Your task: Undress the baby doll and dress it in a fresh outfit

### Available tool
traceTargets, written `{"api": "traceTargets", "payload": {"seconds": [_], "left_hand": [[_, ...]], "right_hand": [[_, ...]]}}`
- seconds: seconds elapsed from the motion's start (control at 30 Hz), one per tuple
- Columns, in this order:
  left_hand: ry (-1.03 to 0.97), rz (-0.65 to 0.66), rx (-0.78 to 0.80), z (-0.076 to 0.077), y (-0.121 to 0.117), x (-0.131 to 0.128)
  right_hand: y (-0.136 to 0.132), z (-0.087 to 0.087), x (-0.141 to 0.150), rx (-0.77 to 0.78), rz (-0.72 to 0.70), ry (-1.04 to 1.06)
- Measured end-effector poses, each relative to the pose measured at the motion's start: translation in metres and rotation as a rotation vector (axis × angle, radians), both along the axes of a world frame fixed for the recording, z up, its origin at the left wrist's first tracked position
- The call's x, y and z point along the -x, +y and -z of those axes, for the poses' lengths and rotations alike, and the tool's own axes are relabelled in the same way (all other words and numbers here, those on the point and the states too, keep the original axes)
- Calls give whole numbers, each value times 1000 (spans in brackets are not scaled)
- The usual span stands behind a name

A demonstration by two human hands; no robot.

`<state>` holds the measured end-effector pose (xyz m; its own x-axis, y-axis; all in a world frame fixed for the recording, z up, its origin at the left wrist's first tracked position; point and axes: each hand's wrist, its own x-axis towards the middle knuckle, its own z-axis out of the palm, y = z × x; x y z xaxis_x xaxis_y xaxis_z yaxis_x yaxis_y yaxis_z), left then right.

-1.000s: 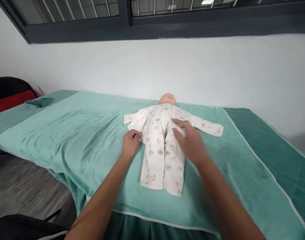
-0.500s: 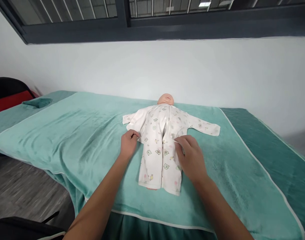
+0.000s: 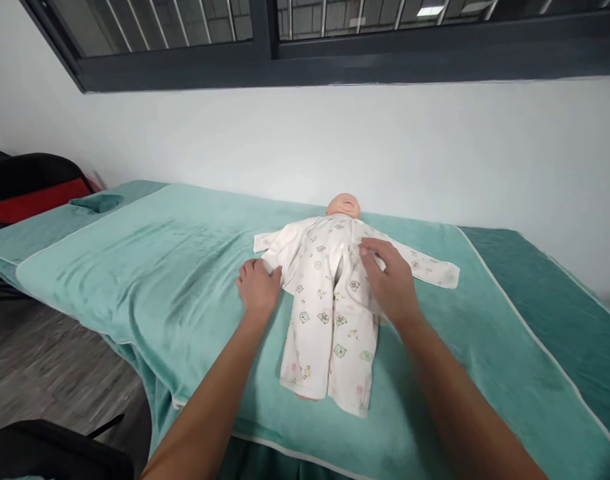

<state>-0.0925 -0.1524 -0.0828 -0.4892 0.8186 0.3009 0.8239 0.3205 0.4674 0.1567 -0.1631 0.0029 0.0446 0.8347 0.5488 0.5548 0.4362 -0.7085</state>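
While a doll (image 3: 345, 205) lies on the pale green blanket (image 3: 149, 267) with its head toward twelve o'clock, the white printed baby garment (image 3: 319, 293) covers its body, trouser legs at six and sleeves reaching to about ten and three. At the garment's nine o'clock edge, the left hand (image 3: 259, 287) has its fingers spread, the thumb by the cloth. From between two and three, the right hand (image 3: 392, 280) leans over the garment's front, fingers bent toward the thumb; whether they pinch fabric, I cannot tell.
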Motion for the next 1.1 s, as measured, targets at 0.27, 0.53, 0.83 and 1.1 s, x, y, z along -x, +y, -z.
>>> {"api": "traceTargets", "payload": {"seconds": [0.27,0.53,0.83,1.1], "left_hand": [[-138,100,-39,-1,4,6],[-867,406,-477,-35,-3,-23],[150,1075,-337,-65,-37,-72],[-181,905,-362,-49,-69,-69]], "right_hand": [[68,1,19,233,-11,0],[61,13,16,278,-39,36],[60,17,12,218,-42,110],[61,17,18,-116,-47,-63]]}}
